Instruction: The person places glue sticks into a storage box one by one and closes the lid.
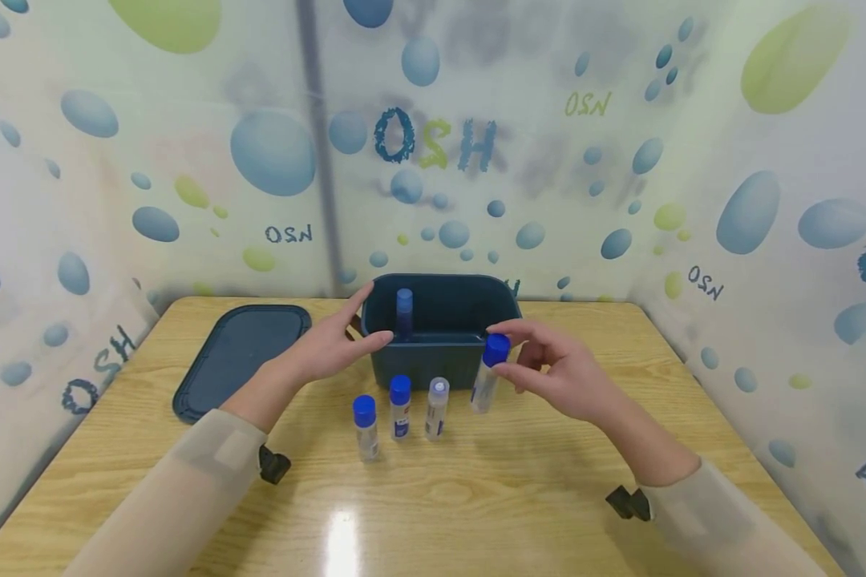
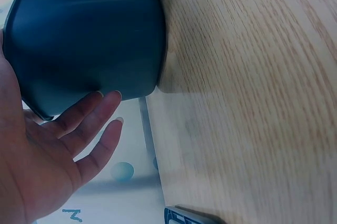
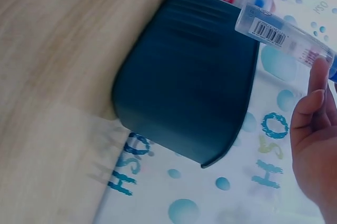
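Note:
Between thumb and fingers, my right hand point(image 1: 559, 369) pinches a clear bottle point(image 1: 484, 389) by its blue cap, upright at the front right of a dark blue bin point(image 1: 433, 365). In the right wrist view this bottle point(image 3: 284, 39) shows a barcode label. My left hand point(image 1: 328, 344) is at the bin's left end, fingers spread and fairly straight; the left wrist view has its fingertips point(image 2: 110, 97) against or very near the bin wall point(image 2: 89, 39). Inside the bin stands another blue-capped bottle point(image 1: 404, 312).
Two blue-capped bottles, one left point(image 1: 366, 433) and one nearer the middle point(image 1: 400, 409), stand before the bin. Beside them is a bottle with a pale top point(image 1: 436, 409). A dark lid point(image 1: 245, 361) lies left on the wooden table point(image 1: 433, 513); a patterned wall rises behind.

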A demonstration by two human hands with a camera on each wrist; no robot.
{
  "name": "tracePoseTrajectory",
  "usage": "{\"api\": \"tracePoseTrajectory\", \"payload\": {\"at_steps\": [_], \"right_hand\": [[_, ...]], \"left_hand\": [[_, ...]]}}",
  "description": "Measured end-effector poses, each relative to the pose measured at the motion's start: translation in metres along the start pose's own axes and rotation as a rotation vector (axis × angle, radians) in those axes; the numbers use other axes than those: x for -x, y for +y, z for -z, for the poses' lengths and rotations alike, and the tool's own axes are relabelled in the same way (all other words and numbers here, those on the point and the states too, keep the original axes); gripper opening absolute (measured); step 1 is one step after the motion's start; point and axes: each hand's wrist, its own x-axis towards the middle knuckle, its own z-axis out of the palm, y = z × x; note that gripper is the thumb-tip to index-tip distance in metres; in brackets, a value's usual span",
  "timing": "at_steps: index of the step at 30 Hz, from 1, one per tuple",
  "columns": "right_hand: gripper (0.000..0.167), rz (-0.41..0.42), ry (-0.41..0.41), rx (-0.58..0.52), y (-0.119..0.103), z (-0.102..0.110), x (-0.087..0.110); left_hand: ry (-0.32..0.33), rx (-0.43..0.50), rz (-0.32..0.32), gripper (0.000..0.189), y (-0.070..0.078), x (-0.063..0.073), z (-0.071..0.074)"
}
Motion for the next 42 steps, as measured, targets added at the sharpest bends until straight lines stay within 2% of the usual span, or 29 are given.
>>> {"api": "tracePoseTrajectory", "payload": {"at_steps": [5, 15, 21, 25, 33, 42], "right_hand": [[0.050, 0.030, 0.067, 0.015, -0.007, 0.003, -0.011], [0.048, 0.025, 0.209, 0.043, -0.014, 0.008, -0.040], [0.047, -0.022, 0.255, 0.046, -0.011, 0.010, -0.058], [0.046, -0.041, 0.278, 0.001, -0.002, 0.007, -0.070], [0.045, -0.085, 0.252, -0.043, 0.028, 0.000, -0.089], [0.046, -0.162, 0.172, 0.009, 0.047, -0.018, -0.109]], "left_hand": [[0.002, -0.004, 0.002, 0.103, 0.001, 0.000, 0.000], [0.013, -0.013, 0.004, 0.104, 0.003, 0.001, 0.000], [0.011, -0.010, 0.000, 0.104, 0.001, 0.000, 0.000], [0.010, -0.003, 0.000, 0.104, 0.000, 0.000, -0.001], [0.010, -0.004, -0.003, 0.104, 0.000, 0.001, -0.002], [0.020, -0.012, -0.001, 0.104, 0.001, 0.001, -0.002]]}}
